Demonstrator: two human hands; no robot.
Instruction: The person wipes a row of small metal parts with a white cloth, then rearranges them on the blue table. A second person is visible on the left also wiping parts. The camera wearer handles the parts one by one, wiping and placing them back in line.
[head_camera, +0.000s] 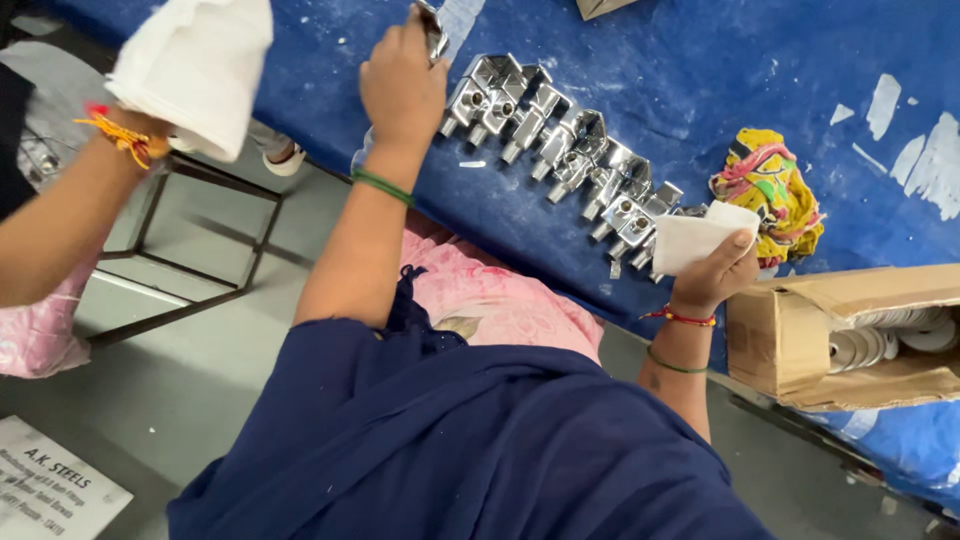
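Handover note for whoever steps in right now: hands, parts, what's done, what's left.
Left hand: shut on one chrome fitting, raised above the blue table.
Right hand: grips a folded white cloth by the end of the row.
Done: row of fittings lies on the table.
Left: the held fitting is not yet set down.
Nearby: open cardboard box of chrome discs, colourful rag.

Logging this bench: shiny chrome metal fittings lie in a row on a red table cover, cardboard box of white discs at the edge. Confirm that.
Wrong colour: the head view shows the row of shiny chrome metal fittings on a blue table cover, not red. The cardboard box of white discs does sit at the edge.
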